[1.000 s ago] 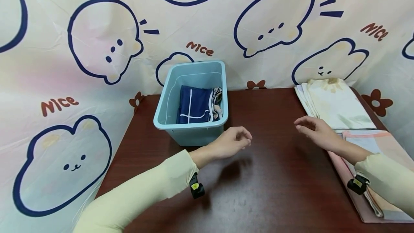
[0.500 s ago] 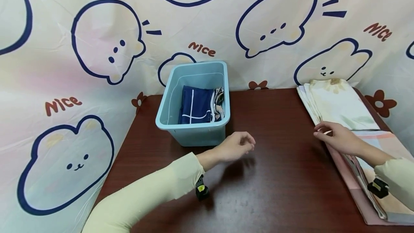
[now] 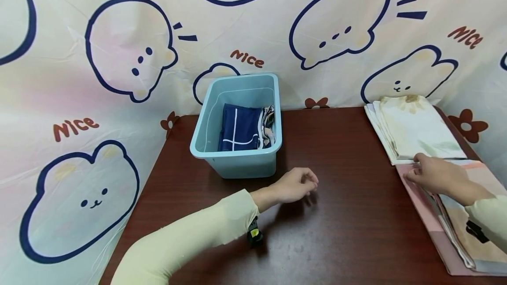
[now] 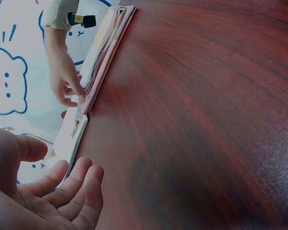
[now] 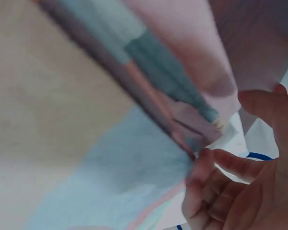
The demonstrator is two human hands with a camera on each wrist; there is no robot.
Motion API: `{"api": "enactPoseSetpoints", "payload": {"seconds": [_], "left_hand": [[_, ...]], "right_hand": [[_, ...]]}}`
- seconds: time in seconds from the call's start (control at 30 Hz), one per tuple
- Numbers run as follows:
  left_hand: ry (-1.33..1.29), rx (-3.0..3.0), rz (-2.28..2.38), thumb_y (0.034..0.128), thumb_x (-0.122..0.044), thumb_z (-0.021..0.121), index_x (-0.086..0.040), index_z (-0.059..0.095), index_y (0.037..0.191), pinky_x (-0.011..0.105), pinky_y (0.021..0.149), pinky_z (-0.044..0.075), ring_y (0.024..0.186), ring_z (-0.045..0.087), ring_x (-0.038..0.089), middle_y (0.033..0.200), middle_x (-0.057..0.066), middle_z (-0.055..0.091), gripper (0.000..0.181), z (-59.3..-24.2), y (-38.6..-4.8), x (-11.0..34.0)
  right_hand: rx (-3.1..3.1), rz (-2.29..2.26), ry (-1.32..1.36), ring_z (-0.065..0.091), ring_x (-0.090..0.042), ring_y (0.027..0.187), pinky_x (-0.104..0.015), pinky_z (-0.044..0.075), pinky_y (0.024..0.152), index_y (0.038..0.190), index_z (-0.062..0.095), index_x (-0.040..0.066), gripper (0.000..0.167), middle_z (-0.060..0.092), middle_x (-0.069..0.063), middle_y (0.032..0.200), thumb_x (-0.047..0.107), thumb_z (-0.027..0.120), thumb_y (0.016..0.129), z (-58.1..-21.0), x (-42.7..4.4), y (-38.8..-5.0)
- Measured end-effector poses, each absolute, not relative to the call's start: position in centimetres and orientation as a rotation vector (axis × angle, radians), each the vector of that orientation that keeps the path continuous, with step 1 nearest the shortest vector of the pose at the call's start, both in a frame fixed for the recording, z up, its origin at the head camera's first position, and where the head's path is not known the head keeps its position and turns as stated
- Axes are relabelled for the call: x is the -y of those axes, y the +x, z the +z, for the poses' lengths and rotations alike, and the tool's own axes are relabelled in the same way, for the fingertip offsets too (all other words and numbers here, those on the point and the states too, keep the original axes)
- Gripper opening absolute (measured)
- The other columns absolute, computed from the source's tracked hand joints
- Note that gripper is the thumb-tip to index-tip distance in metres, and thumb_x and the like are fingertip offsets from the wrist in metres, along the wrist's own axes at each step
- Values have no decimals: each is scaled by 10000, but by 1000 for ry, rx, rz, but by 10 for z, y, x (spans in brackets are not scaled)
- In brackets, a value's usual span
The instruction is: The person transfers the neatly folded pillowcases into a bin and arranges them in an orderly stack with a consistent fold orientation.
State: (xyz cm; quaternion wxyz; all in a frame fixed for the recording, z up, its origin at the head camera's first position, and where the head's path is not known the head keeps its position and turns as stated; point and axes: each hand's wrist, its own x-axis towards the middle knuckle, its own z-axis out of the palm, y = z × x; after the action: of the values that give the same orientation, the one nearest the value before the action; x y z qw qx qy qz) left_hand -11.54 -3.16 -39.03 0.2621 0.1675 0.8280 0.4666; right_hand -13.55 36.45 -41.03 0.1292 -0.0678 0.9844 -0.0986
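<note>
Over the table's middle, in front of the bin, my left hand (image 3: pixel 295 185) hangs with loosely bent fingers and holds nothing; the left wrist view shows its palm (image 4: pixel 43 196) turned up. My right hand (image 3: pixel 441 177) is at the upper left part of the folded pink and beige cloth (image 3: pixel 425 212), close to the front edge of the white folded cloth (image 3: pixel 420 131). In the right wrist view its fingertips meet the layered edge of the patterned cloth (image 5: pixel 134 158), thumb apart from them; whether they grip a layer I cannot tell.
A light blue bin (image 3: pixel 241 164) stands at the back left of the dark red table (image 3: pixel 336 232), with a folded navy cloth (image 3: pixel 241 129) and a patterned cloth (image 3: pixel 267 129) inside. Behind the table hangs a printed curtain (image 3: pixel 245 25).
My right hand has moved right and down from above the table to the folded pink and beige cloth. My left hand has drifted slightly right and down, its fingers still loose.
</note>
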Motion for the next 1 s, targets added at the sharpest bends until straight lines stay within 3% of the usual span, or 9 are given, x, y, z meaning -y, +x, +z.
{"api": "enactPoseSetpoints", "payload": {"seconds": [0.33, 0.67, 1.0], "left_hand": [[458, -2241, 1268, 972, -112, 578, -1, 659, 1116, 166, 631, 481, 793, 677, 199, 1000, 155, 738, 199, -398, -112, 27], [461, -2200, 1305, 969, -88, 564, 21, 654, 1101, 176, 651, 501, 771, 657, 168, 979, 131, 728, 193, -404, -110, 24], [403, -2142, 1386, 992, -62, 547, 30, 654, 1093, 242, 709, 545, 905, 709, 344, 1019, 179, 734, 174, -415, -107, 17]], "right_hand": [[-2821, -317, -219, 472, -161, 602, -312, 351, 514, 984, 493, -25, 677, 514, -34, 722, 588, 736, 831, -429, -364, -133], [-2876, -340, -337, 431, -137, 519, -304, 304, 494, 888, 455, 55, 222, 457, 14, 620, 201, 624, 892, -439, -371, -137], [-2879, -417, -400, 373, -116, 539, -277, 274, 522, 834, 433, 84, 190, 375, 38, 635, 112, 614, 885, -438, -362, -136]]}}
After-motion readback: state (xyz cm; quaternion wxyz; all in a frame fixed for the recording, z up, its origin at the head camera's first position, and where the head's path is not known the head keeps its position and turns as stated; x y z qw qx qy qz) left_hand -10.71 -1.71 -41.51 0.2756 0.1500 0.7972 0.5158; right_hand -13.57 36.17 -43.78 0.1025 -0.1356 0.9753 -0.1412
